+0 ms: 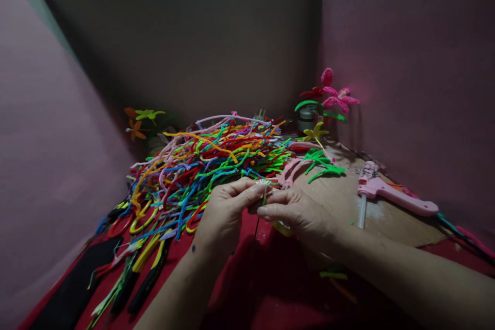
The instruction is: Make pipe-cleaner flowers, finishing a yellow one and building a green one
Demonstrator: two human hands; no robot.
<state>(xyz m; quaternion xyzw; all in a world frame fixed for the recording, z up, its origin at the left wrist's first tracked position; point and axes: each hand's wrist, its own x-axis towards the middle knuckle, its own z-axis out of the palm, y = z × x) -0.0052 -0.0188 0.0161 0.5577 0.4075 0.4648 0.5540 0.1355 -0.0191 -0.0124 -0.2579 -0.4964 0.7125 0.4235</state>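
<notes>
As left hand (pixel 227 210) and right hand (pixel 296 209) pinch whitish piece (pixel 263 183), colourful strands (pixel 209 157) beyond

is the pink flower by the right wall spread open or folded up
Spread open: the pink flower's petals fan outward in different directions, leaving its pale centre exposed.

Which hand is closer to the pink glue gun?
Right. The right hand is left of the pink glue gun, with a gap between them; the left hand is farther left, beyond the right hand.
</notes>
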